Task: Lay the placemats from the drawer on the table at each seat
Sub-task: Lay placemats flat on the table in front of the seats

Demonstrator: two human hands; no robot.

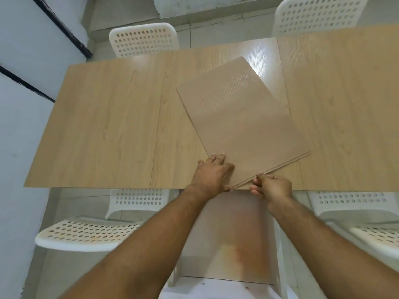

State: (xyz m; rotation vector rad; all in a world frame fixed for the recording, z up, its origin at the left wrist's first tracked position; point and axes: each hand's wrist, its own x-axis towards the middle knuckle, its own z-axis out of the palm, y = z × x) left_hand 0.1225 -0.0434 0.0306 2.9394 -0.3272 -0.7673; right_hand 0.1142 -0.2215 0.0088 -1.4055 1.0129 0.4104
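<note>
A stack of thin tan placemats (244, 124) lies tilted on the light wooden table (103, 126), its near corner reaching the table's front edge. My left hand (212, 173) rests flat on the stack's near left corner, fingers spread on the top mat. My right hand (272, 187) pinches the near edge of the stack, where the mats' layered edges show. Below the table edge an open pale drawer (231, 240) sits between my forearms.
White perforated chairs stand around the table: one at the far left (143, 39), one at the far right (317, 14), one at the near left (86, 231) and one at the near right (367, 214). A grey wall (23, 50) runs along the left.
</note>
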